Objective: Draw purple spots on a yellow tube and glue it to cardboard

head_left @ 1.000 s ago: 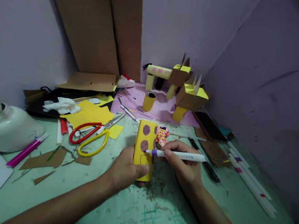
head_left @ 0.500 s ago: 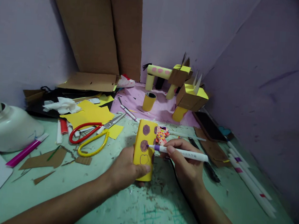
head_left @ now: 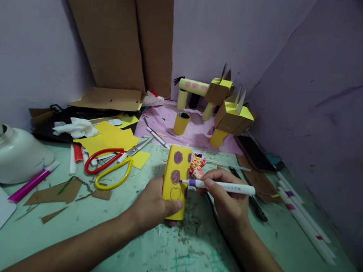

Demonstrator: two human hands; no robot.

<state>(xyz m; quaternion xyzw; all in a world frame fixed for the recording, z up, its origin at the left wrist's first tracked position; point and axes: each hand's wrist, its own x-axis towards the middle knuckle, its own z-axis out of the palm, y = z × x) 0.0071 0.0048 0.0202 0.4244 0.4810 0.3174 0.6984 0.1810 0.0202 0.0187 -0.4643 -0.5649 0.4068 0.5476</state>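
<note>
A yellow box-like piece (head_left: 170, 197) stands nearly upright at the middle, with filled purple spots down its front and a heart-like outline below them. My left hand (head_left: 153, 200) is closed round its lower left side, thumb across the front. In my right hand (head_left: 223, 195) is a white marker (head_left: 233, 188) with a purple band, pinched between thumb and fingers. The marker's purple tip points left and lies at the lower right edge of the second spot. Just behind the marker is a patterned orange and pink scrap (head_left: 197, 165).
Scissors (head_left: 105, 161) with red and yellow handles lie left, beside yellow paper (head_left: 109, 137). A white pot (head_left: 15, 155) stands far left. Behind are a yellow tube (head_left: 181, 124) and cardboard animal figures (head_left: 234, 117). White markers (head_left: 305, 227) and a phone (head_left: 255, 153) lie right.
The marker in my right hand has shifted slightly right and down, its tip moving from inside the second spot to its lower right edge. My left hand keeps its hold on the yellow piece.
</note>
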